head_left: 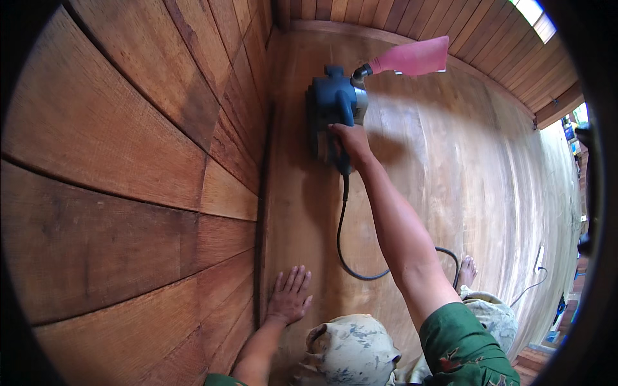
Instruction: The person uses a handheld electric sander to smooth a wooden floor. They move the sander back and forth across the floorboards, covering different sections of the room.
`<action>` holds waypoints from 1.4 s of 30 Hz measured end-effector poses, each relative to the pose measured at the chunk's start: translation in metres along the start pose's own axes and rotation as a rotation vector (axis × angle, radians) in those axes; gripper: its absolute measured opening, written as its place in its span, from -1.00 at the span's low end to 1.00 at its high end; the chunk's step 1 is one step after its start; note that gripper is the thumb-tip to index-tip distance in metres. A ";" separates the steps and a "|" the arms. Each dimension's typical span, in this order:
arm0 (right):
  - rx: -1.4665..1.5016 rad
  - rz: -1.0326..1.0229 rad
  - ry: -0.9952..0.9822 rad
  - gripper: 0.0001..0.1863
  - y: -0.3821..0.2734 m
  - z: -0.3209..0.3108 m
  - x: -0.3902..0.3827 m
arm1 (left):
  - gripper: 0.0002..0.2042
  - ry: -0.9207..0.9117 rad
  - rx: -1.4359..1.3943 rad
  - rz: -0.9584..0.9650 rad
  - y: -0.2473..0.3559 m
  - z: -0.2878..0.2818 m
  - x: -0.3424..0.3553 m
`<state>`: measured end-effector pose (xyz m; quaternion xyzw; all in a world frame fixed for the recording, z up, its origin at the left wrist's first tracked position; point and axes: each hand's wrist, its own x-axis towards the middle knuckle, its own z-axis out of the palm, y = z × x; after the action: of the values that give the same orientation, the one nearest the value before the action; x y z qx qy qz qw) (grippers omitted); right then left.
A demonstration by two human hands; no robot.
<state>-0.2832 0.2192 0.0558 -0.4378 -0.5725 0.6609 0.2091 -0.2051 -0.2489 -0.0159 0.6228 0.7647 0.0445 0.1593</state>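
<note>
My right hand [351, 143] is wrapped round the rear handle of a blue belt sander [335, 96], its arm stretched far forward. The sander rests on the wooden floor [412, 193] close to the plank wall on the left. A pink dust bag [412, 56] sticks out from the sander's right side on a dark elbow pipe. From the handle a black cord [342, 238] loops back over the floor and passes under my right arm. My left hand [290, 298] lies flat on the floor beside the wall, fingers spread, holding nothing.
A wall of reddish-brown planks [129, 154] rises along the left, and another plank wall [386, 16] closes off the far end. My knee [353, 350] in paint-stained trousers and my bare foot [468, 271] are on the floor. A thin cable [531, 283] lies at right, near assorted items beyond the floor's edge.
</note>
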 end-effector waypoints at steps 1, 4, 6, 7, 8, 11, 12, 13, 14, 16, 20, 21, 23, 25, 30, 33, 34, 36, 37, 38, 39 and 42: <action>0.010 0.000 0.009 -0.69 0.004 -0.001 0.004 | -0.22 -0.013 0.018 -0.002 0.005 0.005 0.001; 0.028 -0.009 0.039 -0.69 0.013 0.003 0.016 | -0.21 -0.016 0.026 -0.006 0.011 0.019 0.000; 0.023 -0.021 0.036 -0.69 0.018 0.004 0.026 | -0.21 -0.006 0.024 -0.013 0.016 0.030 -0.004; 0.016 -0.025 0.028 -0.69 0.020 0.003 0.031 | -0.21 -0.006 0.030 -0.013 0.017 0.035 -0.007; -0.005 -0.005 0.047 -0.69 0.026 0.002 0.039 | -0.21 -0.009 0.031 -0.014 0.020 0.044 -0.009; -0.032 -0.013 -0.004 -0.72 0.029 0.012 0.056 | -0.21 -0.021 0.054 -0.027 0.014 0.052 -0.024; -0.050 -0.017 -0.018 -0.73 0.031 0.013 0.060 | -0.21 -0.007 0.038 -0.019 0.015 0.057 -0.027; -0.024 0.004 -0.021 -0.75 0.033 0.012 0.064 | -0.21 -0.009 0.035 -0.020 0.014 0.062 -0.028; -0.022 -0.020 -0.030 -0.75 0.034 0.013 0.069 | -0.21 -0.021 0.025 -0.012 0.011 0.067 -0.028; -0.031 -0.046 -0.009 -0.76 0.036 0.021 0.080 | -0.21 -0.019 0.042 -0.020 -0.001 0.075 -0.029; 0.028 -0.041 -0.016 -0.79 0.040 0.024 0.097 | -0.21 -0.038 0.029 -0.024 -0.006 0.091 -0.031; 0.042 -0.039 -0.031 -0.80 0.039 0.024 0.100 | -0.20 -0.025 0.034 -0.029 -0.006 0.093 -0.031; 0.057 -0.039 -0.042 -0.80 0.040 0.025 0.102 | -0.20 -0.030 0.037 -0.042 -0.006 0.096 -0.034; 0.056 -0.039 -0.023 -0.80 0.039 0.023 0.101 | -0.19 -0.024 0.033 -0.038 -0.004 0.097 -0.036; -0.026 -0.024 0.038 -0.79 0.039 0.028 0.090 | -0.19 -0.024 0.025 -0.030 -0.011 0.088 -0.036; -0.081 -0.047 0.066 -0.78 0.051 0.025 0.076 | -0.19 -0.025 0.014 -0.016 -0.015 0.085 -0.032; -0.099 -0.049 0.086 -0.77 0.055 0.024 0.068 | -0.20 -0.029 0.017 -0.013 -0.016 0.084 -0.030; -0.056 -0.039 0.079 -0.77 0.066 0.024 0.052 | -0.20 -0.031 0.022 -0.007 -0.017 0.084 -0.029; -0.057 -0.037 0.079 -0.77 0.074 0.022 0.042 | -0.20 -0.025 0.028 -0.003 -0.018 0.086 -0.027; -0.073 -0.024 0.092 -0.77 0.080 0.021 0.030 | -0.20 -0.044 0.038 -0.010 -0.019 0.087 -0.027; -0.045 -0.035 0.083 -0.76 0.085 0.020 0.017 | -0.20 -0.016 0.030 0.003 -0.018 0.087 -0.026; -0.013 -0.020 0.090 -0.73 0.098 0.023 -0.026 | -0.20 -0.013 0.024 0.006 -0.021 0.087 -0.028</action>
<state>-0.2665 0.1610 -0.0283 -0.4626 -0.5710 0.6349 0.2384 -0.1939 -0.2917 -0.0989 0.6272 0.7622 0.0318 0.1570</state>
